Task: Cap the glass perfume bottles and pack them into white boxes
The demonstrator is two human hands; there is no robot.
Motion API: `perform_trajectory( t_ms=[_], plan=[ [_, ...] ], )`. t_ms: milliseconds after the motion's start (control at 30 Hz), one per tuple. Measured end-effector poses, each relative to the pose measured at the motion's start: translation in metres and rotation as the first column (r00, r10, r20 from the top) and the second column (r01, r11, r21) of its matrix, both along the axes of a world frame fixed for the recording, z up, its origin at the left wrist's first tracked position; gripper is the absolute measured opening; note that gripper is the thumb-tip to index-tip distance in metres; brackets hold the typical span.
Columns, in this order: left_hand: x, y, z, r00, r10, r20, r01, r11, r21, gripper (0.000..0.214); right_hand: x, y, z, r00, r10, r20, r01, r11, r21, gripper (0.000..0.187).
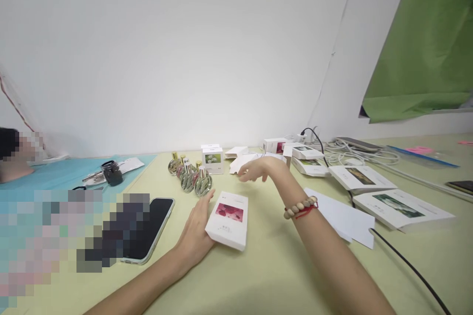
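A small white box (231,229) with a pink flower picture leans tilted in my left hand (195,229). My left fingers run along its left side, and the thumb is hidden by the box. My right hand (256,169), with a bead bracelet at the wrist, is stretched out over the table with fingers apart and nothing in them. White folded cartons (244,160) lie just behind it. Left of these stands a white box with a green picture (212,158). Several round glass perfume bottles (203,184) with gold or silver caps stand grouped beyond my left hand.
A phone (155,231) lies left of my left arm. Flattish white boxes (402,206) and a white card sheet (343,216) lie at right, among cables (410,266). A dark jar (112,173) stands on the blue cloth. Part of another person shows at far left.
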State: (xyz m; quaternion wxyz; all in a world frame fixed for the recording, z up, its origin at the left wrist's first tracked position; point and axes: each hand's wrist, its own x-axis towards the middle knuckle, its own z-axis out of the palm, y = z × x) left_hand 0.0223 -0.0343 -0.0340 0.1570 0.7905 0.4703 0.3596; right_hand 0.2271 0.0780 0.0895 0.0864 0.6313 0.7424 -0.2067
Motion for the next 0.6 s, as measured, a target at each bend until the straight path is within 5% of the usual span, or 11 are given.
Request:
perform_trajectory(
  t_ms=[167,300,400,600],
  plan=[
    [0.001,-0.004,0.01,0.983,-0.121,-0.135,0.139,0.981,0.132,0.051,0.039,0.033,-0.042,0.962,-0.248,0.116,0.19,0.909,0.37,0.077],
    [0.002,-0.011,0.017,0.952,-0.18,-0.249,0.215,0.969,0.121,0.051,0.061,0.044,-0.081,0.93,-0.365,0.052,0.282,0.796,0.535,0.065],
    [0.003,-0.013,0.019,0.941,-0.199,-0.275,0.234,0.967,0.1,0.053,0.073,0.048,-0.097,0.92,-0.391,-0.028,0.328,0.729,0.601,0.054],
    [0.003,-0.008,0.016,0.953,-0.188,-0.236,0.223,0.966,0.133,0.036,0.086,0.057,-0.108,0.916,-0.377,-0.134,0.376,0.697,0.611,0.04]
  ],
)
